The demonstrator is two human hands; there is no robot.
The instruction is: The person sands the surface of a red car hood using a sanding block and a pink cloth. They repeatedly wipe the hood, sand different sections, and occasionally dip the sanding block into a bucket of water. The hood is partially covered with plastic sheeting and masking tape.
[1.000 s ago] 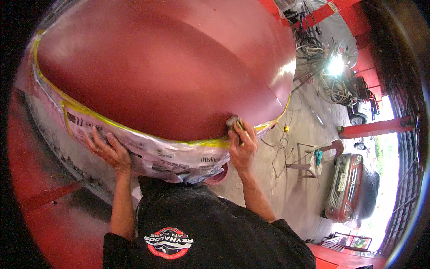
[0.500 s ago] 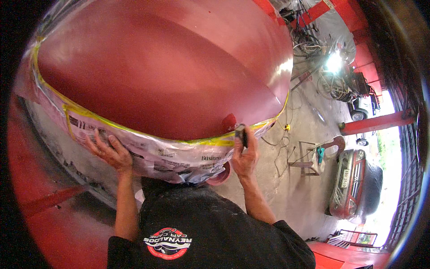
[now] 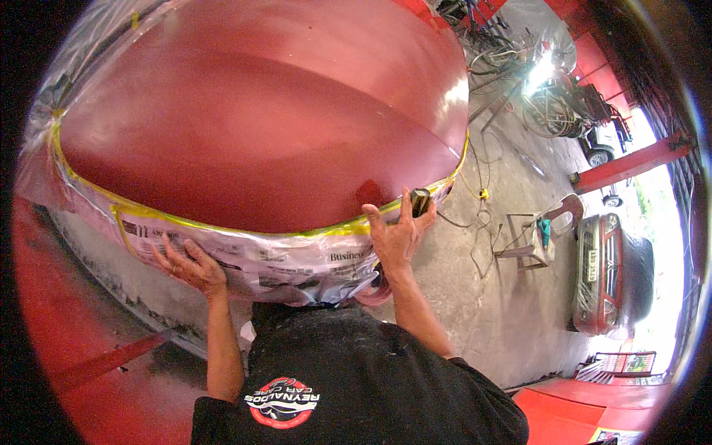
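Note:
A large dull-red car hood (image 3: pixel 245 148) fills the upper left, edged along its near side with yellow masking tape (image 3: pixel 297 231). Below the tape hangs masking newspaper (image 3: pixel 311 259). My left hand (image 3: pixel 191 265) rests on this paper, fingers spread, holding nothing. At the near right corner of the hood, my right hand (image 3: pixel 397 241) grips a small dark block (image 3: pixel 420 200) between its fingers, with the thumb stretched apart. A darker red patch (image 3: pixel 368 191) shows on the hood just beyond the thumb. What lies under the right palm is hidden.
Clear plastic sheeting (image 3: pixel 44 141) covers the far left. To the right stand a small metal-framed stool (image 3: pixel 526 241) with a teal tool (image 3: pixel 545 231) on it, and a parked vehicle (image 3: pixel 599 274). Cables (image 3: pixel 482 222) lie on the concrete floor. A bicycle (image 3: pixel 549 115) stands farther back.
The right hand has turned and spread its thumb, with the dark block now farther right near the hood's corner. The left hand stays on the paper. The whole view has shifted slightly.

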